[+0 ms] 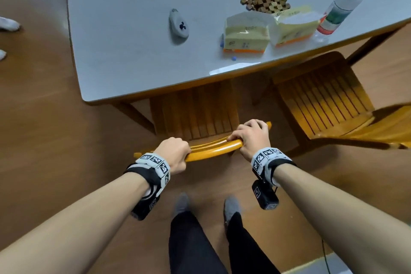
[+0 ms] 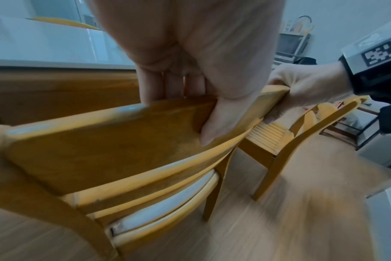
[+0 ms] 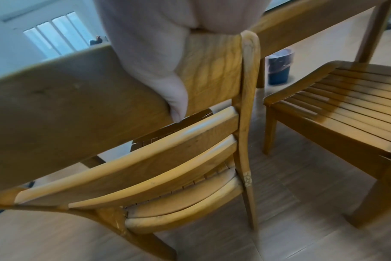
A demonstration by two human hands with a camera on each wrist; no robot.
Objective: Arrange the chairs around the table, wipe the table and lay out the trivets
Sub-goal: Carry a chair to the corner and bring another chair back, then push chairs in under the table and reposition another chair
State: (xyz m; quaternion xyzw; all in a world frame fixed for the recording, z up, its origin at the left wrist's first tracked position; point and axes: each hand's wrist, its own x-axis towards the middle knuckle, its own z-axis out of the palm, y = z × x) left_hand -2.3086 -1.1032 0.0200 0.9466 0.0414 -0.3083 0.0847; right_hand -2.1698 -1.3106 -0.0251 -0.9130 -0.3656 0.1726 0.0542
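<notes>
A yellow wooden chair [image 1: 195,115] stands at the near edge of the grey-topped table [image 1: 124,35], its slatted seat partly under the tabletop. My left hand [image 1: 175,153] grips the top rail [image 1: 213,148] of its backrest near the left end. My right hand [image 1: 251,135] grips the same rail near the right end. In the left wrist view my fingers [image 2: 172,86] curl over the rail [image 2: 101,134], thumb at the back. The right wrist view shows my thumb [image 3: 167,83] pressed on the backrest [image 3: 67,109]. A brown trivet of wooden beads [image 1: 264,0] lies on the table.
A second wooden chair [image 1: 324,98] stands to the right, angled away from the table. On the table lie two tissue packs [image 1: 266,31], a grey remote [image 1: 178,23] and a plastic bottle [image 1: 347,0]. A dark bin [image 3: 279,67] sits on the floor beyond. My feet [image 1: 206,207] are behind the chair.
</notes>
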